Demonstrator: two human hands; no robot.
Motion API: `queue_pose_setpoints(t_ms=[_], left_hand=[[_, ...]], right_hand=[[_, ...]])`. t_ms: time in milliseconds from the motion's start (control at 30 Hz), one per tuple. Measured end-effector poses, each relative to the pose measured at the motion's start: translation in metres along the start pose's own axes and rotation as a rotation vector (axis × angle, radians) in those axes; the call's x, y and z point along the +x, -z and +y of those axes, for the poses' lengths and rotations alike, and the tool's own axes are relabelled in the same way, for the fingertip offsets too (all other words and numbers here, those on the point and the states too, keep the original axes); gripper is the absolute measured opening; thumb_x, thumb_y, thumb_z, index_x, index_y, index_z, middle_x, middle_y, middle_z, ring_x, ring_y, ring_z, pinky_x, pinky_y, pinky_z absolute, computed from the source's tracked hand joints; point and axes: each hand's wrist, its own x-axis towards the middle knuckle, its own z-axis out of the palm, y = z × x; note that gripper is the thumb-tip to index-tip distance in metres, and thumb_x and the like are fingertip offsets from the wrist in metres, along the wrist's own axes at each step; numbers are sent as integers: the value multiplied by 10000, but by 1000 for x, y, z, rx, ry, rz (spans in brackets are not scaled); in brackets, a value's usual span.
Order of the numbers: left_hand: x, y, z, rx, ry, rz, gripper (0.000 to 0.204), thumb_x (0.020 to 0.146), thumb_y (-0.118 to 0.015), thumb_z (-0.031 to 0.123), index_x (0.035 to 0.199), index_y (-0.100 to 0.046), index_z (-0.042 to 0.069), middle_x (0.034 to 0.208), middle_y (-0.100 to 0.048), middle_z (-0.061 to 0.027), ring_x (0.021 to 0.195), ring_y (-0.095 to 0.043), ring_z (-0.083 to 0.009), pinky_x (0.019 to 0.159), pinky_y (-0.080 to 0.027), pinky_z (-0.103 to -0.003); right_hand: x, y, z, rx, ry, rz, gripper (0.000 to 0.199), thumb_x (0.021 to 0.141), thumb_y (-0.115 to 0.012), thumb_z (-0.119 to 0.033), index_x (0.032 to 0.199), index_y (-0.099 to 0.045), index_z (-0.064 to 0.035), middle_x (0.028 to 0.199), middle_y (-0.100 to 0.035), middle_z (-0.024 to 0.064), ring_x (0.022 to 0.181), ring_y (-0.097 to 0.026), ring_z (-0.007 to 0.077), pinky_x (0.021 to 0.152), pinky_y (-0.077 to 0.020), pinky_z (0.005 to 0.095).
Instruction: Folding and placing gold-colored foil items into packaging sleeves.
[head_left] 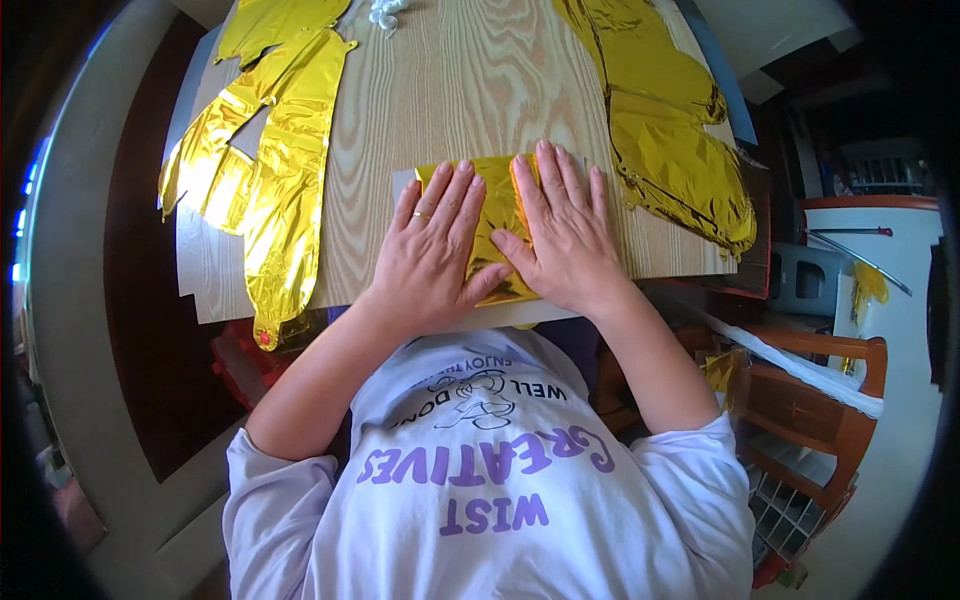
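Beneath both palms, head view: folded gold foil point(497, 200) is partly covered, over a wood-grain table point(450, 90). Left hand point(425, 255) is laid flat, fingers close, thumb splayed; right hand point(568, 235) is likewise flattened, fingers slightly parted. Outward of them, left foil piece point(290, 165) and right foil piece point(670, 110) are seen.

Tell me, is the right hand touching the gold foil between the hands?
Touching: the head view shows the right hand laid flat, palm down, overlapping the gold foil with no gap visible.
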Motion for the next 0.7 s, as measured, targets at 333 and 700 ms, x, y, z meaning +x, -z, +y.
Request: queue_pose_setpoints(t_ms=[333,700], left_hand=[[11,-2,-17,20,-10,13,910,935,-510,641,1518,-353,-40,1590,-315,-264,1498,-248,-433,1219,-169,-534],[3,0,-20,85,19,-42,969,907,-444,750,1561,-320,46,1592,-210,-351,1508,-165,-484,1224,-139,-545]], right_hand=[[19,-6,8,-43,18,51,816,995,-452,-558,1574,-266,-14,1626,-222,272,1525,-182,405,1217,-70,607],[18,-5,2,-101,-15,29,816,991,-447,-573,1584,-258,-45,1619,-211,295,1520,-175,429,1216,-61,604]])
